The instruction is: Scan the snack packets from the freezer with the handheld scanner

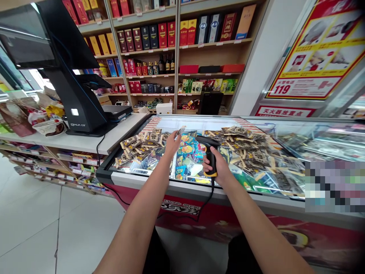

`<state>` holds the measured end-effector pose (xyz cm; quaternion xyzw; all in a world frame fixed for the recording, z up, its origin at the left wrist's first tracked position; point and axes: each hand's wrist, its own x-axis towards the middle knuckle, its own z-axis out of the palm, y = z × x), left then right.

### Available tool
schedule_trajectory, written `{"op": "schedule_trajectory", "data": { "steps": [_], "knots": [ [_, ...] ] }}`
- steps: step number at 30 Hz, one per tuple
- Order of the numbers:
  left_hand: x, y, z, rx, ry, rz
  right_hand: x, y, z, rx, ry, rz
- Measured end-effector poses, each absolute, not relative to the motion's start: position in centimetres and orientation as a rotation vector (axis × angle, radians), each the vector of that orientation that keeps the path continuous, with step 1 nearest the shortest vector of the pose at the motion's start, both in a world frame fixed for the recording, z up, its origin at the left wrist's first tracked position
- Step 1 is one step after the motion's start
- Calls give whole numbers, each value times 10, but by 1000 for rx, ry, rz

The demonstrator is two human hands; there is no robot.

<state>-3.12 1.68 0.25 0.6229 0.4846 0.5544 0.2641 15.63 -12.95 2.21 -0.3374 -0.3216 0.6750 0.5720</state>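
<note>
My right hand (215, 163) is wrapped round the handle of a black and yellow barcode scanner (209, 142), whose head points left towards my other hand. A black cable hangs from its grip. My left hand (173, 142) pinches a small snack packet (181, 130) above the glass top of the chest freezer (137, 179); most of that packet is hidden by my fingers. On the glass to the left lies a pile of dark brown snack packets (142, 144). A larger heap of similar packets (253, 150) spreads to the right. Colourful packages (188, 150) show between the piles.
A black checkout terminal (76, 95) stands on the white counter (114, 135) at left, beside a white bowl (49, 127) and bags. Wooden shelves (209, 45) with boxes and bottles line the back. The scanner's cable droops along the freezer's red front.
</note>
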Motion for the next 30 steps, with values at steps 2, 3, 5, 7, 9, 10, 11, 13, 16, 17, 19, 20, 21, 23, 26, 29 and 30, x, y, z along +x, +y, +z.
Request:
{"op": "schedule_trajectory", "data": {
  "steps": [2, 3, 5, 7, 9, 10, 11, 13, 16, 17, 19, 20, 21, 23, 26, 29, 30],
  "knots": [
    [-37, 8, 8, 1886, 1676, 1415, 165, -129, 16, -804, -622, 1646],
    [-39, 4, 9, 1952, 1845, 1344, 169, -129, 13, -799, -561, 1668],
    [-40, -3, 10, 2026, 2133, 1156, 173, -130, 11, -770, -468, 1702],
    [-40, -7, 8, 2070, 2285, 966, 174, -130, 11, -742, -423, 1724],
    [-38, -9, 6, 2106, 2331, 836, 172, -130, 13, -743, -420, 1715],
    [-37, -10, 5, 2118, 2336, 808, 171, -130, 14, -749, -429, 1702],
    [-35, -10, 4, 2128, 2334, 801, 170, -131, 16, -757, -443, 1691],
    [-31, -13, 4, 2157, 2318, 826, 169, -132, 17, -768, -475, 1674],
    [-22, -19, 3, 2261, 2249, 879, 173, -135, 18, -729, -521, 1687],
    [-19, -21, 3, 2308, 2208, 889, 176, -137, 18, -709, -538, 1692],
    [-9, -25, 2, 2413, 2092, 897, 184, -142, 18, -684, -576, 1684],
    [-4, -28, 1, 2465, 2021, 891, 189, -146, 18, -684, -592, 1669],
    [3, -31, 1, 2515, 1944, 881, 194, -150, 19, -689, -605, 1647],
    [19, -38, 1, 2620, 1770, 839, 205, -162, 20, -705, -620, 1597],
    [43, -49, 1, 2784, 1481, 766, 223, -185, 22, -726, -614, 1527],
    [66, -54, 3, 2885, 1220, 665, 244, -209, 23, -733, -594, 1456],
    [73, -54, 3, 2897, 1145, 617, 252, -216, 22, -736, -585, 1428]
  ]
}}
